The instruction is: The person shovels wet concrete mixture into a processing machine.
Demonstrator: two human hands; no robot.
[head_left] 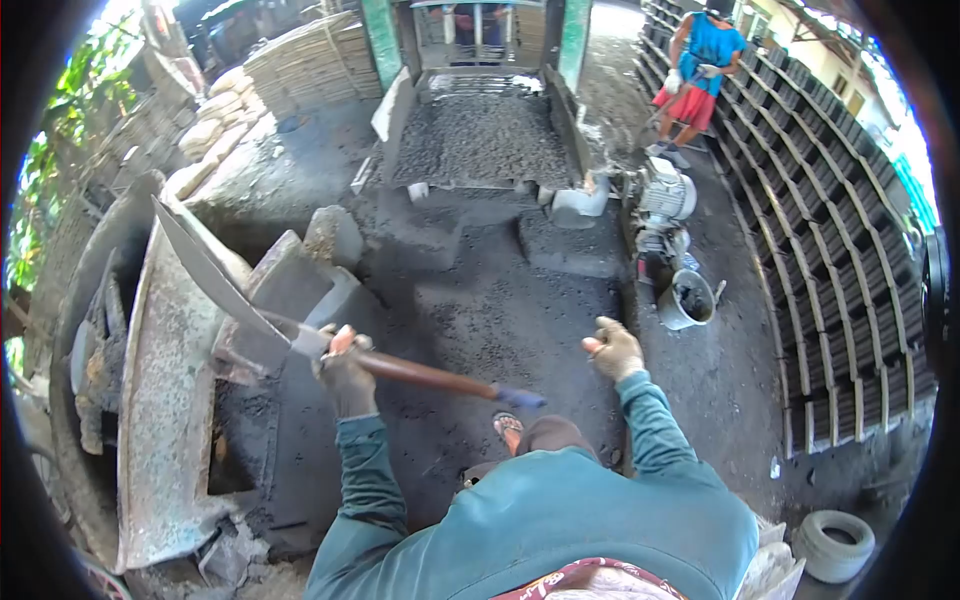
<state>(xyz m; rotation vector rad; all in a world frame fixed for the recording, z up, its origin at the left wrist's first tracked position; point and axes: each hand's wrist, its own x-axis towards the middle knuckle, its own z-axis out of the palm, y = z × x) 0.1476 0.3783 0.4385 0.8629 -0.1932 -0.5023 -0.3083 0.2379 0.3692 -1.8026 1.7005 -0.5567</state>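
Note:
My left hand, in a worn glove with bare fingertips, is wrapped around a shovel close to its metal socket. The shovel's long grey blade points up and left, over the rim of a rusty metal trough. Its brown wooden shaft runs down to the right and ends in a blue-wrapped end in front of my body. My right hand, also gloved, is held out over the dark floor, apart from the shaft. Its fingers are curled in, and nothing shows in them.
The rusty metal trough stands at left. Ahead is a bin of dark gravelly mix. A motor and a bucket are at right, beside racks of stacked dark blocks. Another person holds a long tool there. A tyre lies lower right.

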